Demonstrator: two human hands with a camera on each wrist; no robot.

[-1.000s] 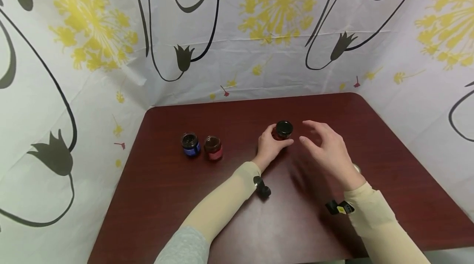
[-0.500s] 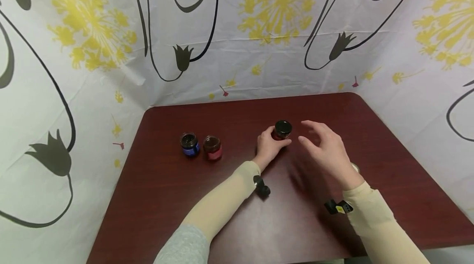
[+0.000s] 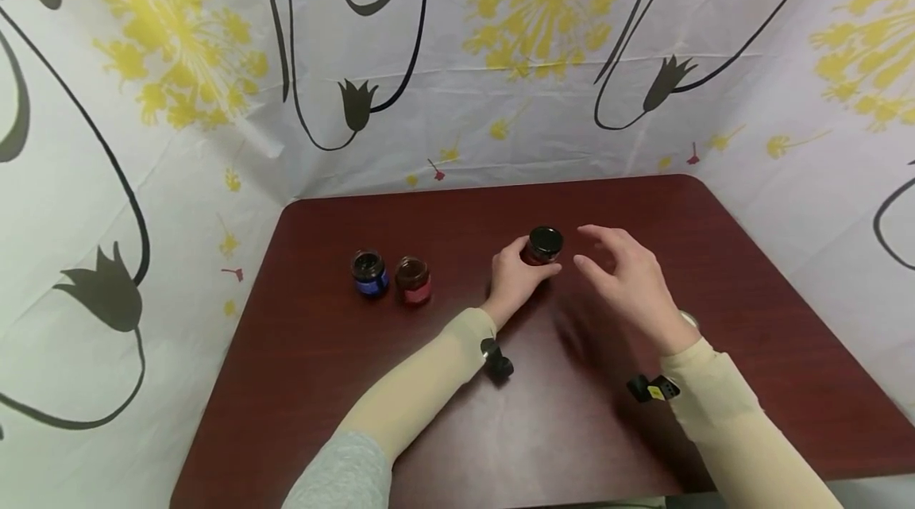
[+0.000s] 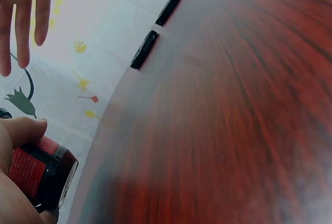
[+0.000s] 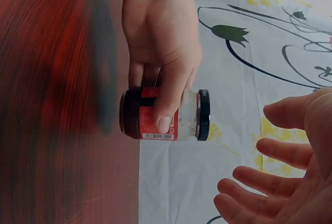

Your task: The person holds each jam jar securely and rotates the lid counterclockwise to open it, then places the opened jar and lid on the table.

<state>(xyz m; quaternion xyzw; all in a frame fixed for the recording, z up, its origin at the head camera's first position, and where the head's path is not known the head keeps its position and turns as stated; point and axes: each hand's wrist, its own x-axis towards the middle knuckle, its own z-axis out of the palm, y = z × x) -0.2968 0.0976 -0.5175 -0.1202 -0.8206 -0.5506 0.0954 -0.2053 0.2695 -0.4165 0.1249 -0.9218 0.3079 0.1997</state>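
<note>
My left hand grips a small glass jar with a red label and a black lid. In the right wrist view the thumb lies across the label of the jar, whose base is held off the table and whose lid is on. The right hand hovers just right of the lid, fingers spread and relaxed, touching nothing; the right wrist view also shows this hand apart from the jar. Left of my hands stand two similar jars without lids, a blue-labelled jar and a red-labelled jar.
Two flat black lids lie on the dark red table in the left wrist view. A pale round thing shows partly behind the right wrist. A patterned white cloth hangs behind and beside the table.
The right hand has edged very slightly closer to the held jar. The left hand keeps its grip, and the two other jars stay put; the head view shifts slightly.
</note>
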